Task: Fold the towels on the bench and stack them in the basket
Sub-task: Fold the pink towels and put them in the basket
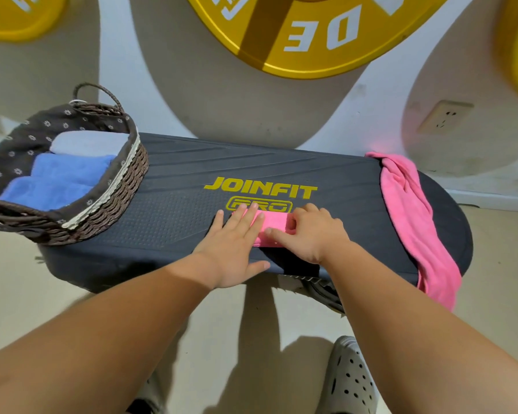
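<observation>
A small folded pink towel (271, 224) lies on the dark bench (174, 204) near its front edge, below the yellow logo. My left hand (237, 249) lies flat with straight fingers on the towel's left part. My right hand (308, 231) rests on its right part, fingers bent over the cloth. A second pink towel (413, 216) lies unfolded across the bench's right end and hangs over the front. The wicker basket (111, 201) stands on the bench's left end, holding two folded blue towels (57, 180) and a pale grey one (90, 143).
The bench stands against a wall with large yellow weight plates (305, 34) leaning on it and a socket (444, 116) at the right. A grey clog (350, 380) shows on the floor below. The basket has a dark flowered liner and a handle.
</observation>
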